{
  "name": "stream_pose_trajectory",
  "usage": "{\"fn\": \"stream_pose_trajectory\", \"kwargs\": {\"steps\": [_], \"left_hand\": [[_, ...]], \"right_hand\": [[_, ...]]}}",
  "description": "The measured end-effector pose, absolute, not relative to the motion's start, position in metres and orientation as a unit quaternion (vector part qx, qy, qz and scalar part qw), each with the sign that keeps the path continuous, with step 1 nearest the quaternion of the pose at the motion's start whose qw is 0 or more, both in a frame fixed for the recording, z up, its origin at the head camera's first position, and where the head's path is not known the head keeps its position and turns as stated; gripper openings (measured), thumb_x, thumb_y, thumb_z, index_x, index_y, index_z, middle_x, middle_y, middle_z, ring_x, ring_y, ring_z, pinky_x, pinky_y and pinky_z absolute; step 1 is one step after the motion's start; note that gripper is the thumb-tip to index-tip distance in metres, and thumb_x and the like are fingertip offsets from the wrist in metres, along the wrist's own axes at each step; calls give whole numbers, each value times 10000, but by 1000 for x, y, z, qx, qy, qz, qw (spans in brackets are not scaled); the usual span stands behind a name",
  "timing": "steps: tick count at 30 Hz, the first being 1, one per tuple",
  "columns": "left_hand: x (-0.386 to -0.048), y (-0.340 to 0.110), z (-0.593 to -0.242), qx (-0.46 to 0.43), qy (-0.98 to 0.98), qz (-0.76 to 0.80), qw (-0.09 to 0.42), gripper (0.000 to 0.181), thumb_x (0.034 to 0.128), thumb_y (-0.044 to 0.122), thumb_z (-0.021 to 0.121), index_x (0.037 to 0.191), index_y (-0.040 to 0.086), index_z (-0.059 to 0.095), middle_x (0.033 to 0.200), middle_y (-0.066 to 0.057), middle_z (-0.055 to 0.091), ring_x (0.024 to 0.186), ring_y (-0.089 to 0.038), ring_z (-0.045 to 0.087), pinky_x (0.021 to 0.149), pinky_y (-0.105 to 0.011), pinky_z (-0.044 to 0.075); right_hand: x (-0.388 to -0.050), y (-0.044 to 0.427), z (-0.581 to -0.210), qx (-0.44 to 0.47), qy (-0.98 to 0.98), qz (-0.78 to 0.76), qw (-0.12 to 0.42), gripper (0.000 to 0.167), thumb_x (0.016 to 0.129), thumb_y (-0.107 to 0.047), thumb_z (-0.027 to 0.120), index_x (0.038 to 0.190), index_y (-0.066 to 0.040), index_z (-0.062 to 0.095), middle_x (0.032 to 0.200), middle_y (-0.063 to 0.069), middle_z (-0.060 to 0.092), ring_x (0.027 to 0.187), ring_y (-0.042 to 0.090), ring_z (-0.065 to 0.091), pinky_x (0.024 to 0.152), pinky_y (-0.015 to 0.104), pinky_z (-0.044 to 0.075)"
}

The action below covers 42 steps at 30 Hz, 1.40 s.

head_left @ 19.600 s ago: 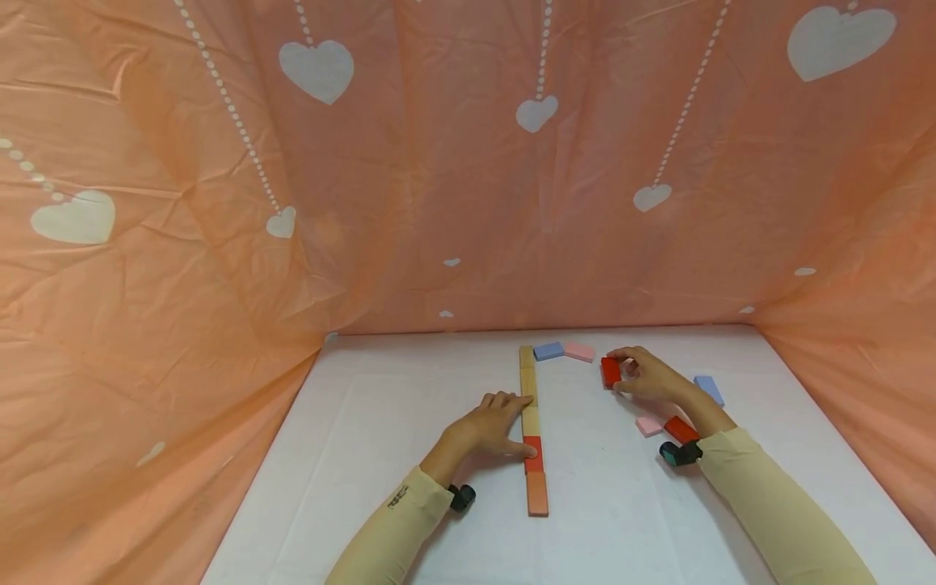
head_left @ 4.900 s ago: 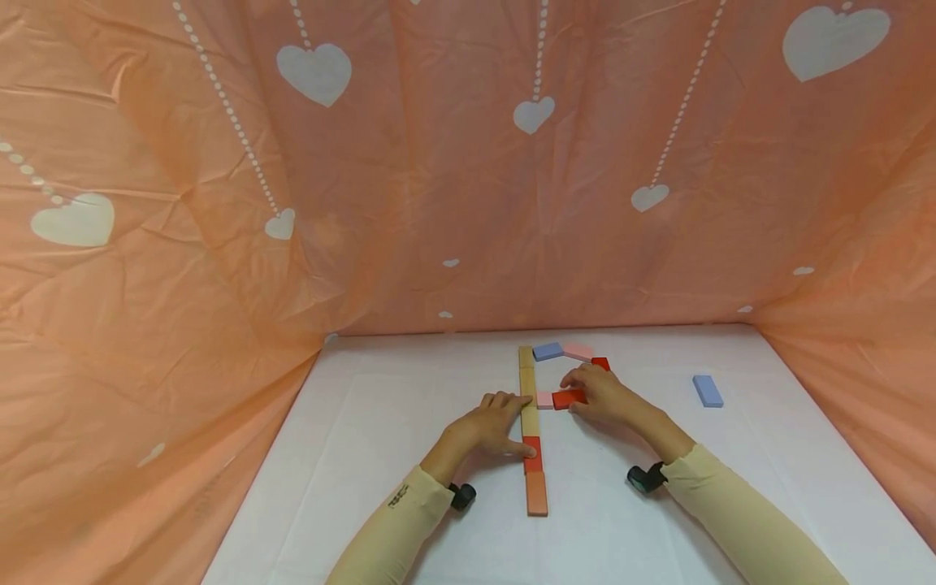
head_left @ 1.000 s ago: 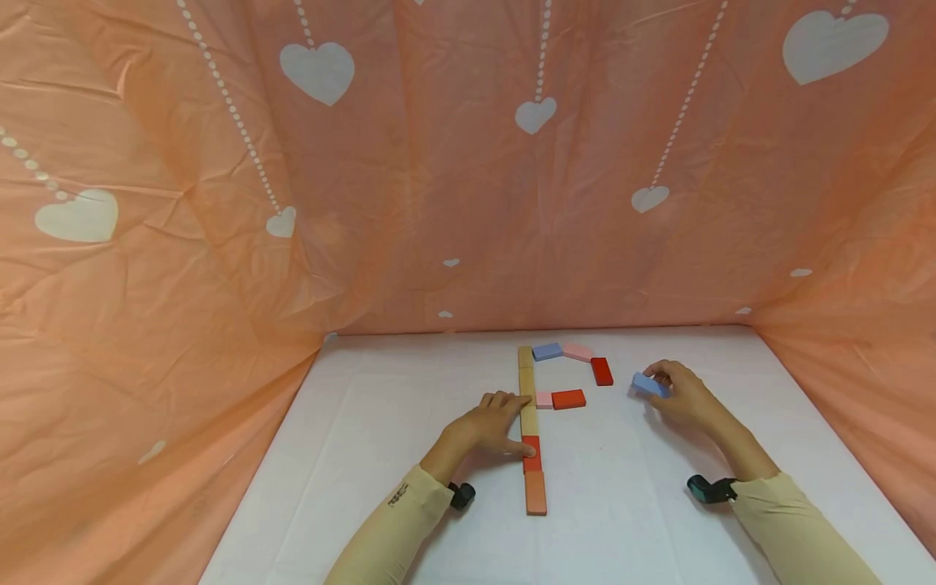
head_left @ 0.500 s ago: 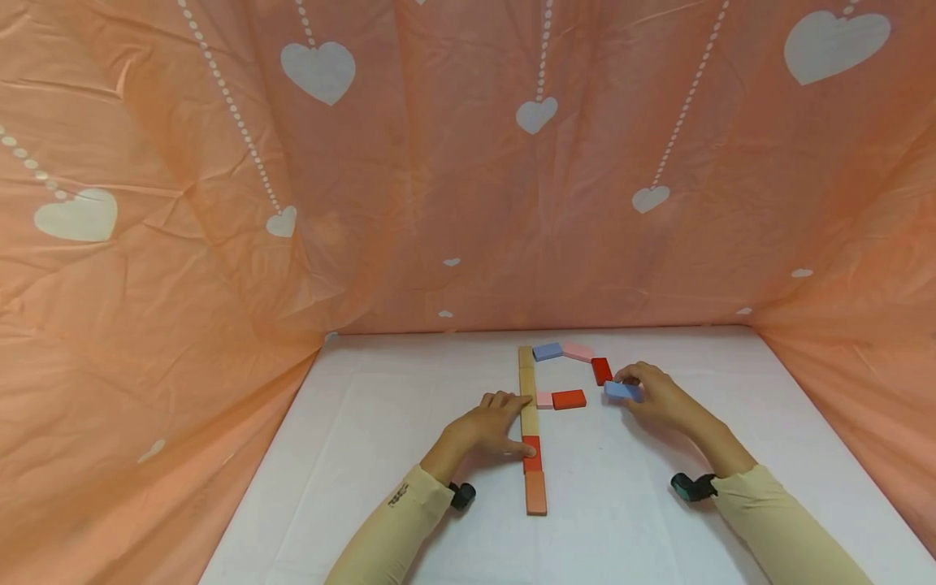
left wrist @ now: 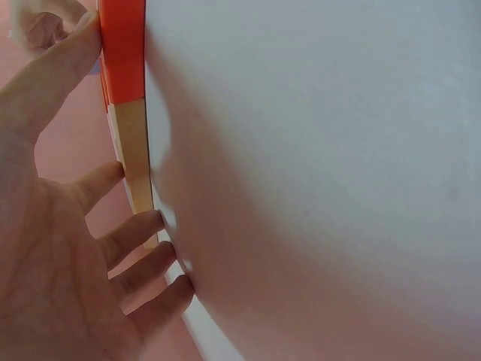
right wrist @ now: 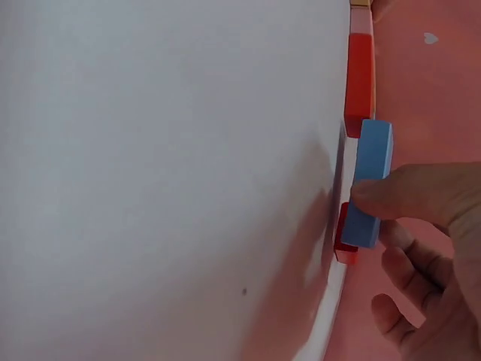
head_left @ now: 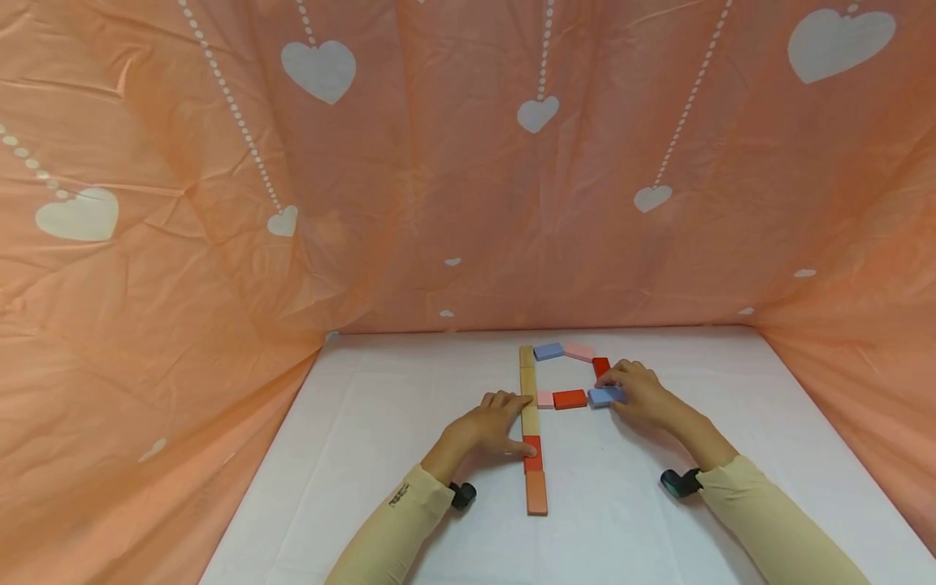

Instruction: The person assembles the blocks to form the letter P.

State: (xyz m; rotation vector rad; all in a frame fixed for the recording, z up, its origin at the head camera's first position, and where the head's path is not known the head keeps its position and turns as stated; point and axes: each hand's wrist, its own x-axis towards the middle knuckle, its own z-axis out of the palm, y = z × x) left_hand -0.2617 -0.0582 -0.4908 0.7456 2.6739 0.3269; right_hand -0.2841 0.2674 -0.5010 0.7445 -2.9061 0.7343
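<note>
My right hand [head_left: 643,394] pinches a light blue block [head_left: 604,396] between thumb and fingers. In the right wrist view that blue block [right wrist: 370,154] appears slightly off the table, near the end of a red block [right wrist: 360,83]. A small pink block [head_left: 544,400] joins this red block to a straight column of tan blocks [head_left: 528,379]. My left hand [head_left: 490,424] rests against the column, thumb on its red block [head_left: 533,460] and index fingertip on a tan one. Its fingers are spread and extended in the left wrist view.
A brownish-orange block [head_left: 537,494] ends the column nearest me. From its far end, a blue block [head_left: 548,351], a pink block [head_left: 579,352] and a red block [head_left: 601,368] curve rightward. Behind the white table [head_left: 409,366] hangs an orange heart-patterned cloth [head_left: 439,179].
The right hand has carried the blue block leftward to the short row. Earlier, it set one red block in the curve and moved a pink and another red block against the column. The left hand stays put.
</note>
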Motion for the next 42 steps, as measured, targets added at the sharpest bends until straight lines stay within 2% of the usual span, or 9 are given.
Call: {"fn": "stream_pose_trajectory", "kwargs": {"steps": [9,25,36,42], "left_hand": [[-261,-59,-489,262,943,114,173,972,916,590,804,1689,247,323,1633,-88,406,1483,-301,381,1168,-499,463],[-261,-60,-490,257,942,120,180,978,915,593,802,1693,259,313,1636,-83,401,1502,-302,368,1178,-513,453],[-261,-60,-491,256,943,114,180,981,911,603,800,1692,261,316,1636,-76,407,1495,-296,381,1170,-506,463],[-263,-60,-493,263,941,114,178,973,913,604,792,1689,254,321,1622,-80,415,1479,-298,390,1152,-504,481]], "right_hand": [[-292,265,-507,259,-936,235,39,296,867,60,793,1095,-128,786,1073,70,606,1064,338,559,951,539,466],[-297,261,-505,272,-932,239,31,283,876,94,786,1083,-100,789,1059,64,585,1050,331,549,911,476,468],[-298,259,-504,262,-935,240,4,296,890,86,783,1118,-103,778,1094,83,579,1087,345,544,939,509,508],[-297,260,-504,263,-935,237,7,300,880,96,783,1116,-89,776,1097,105,585,1102,377,549,958,550,517]]}}
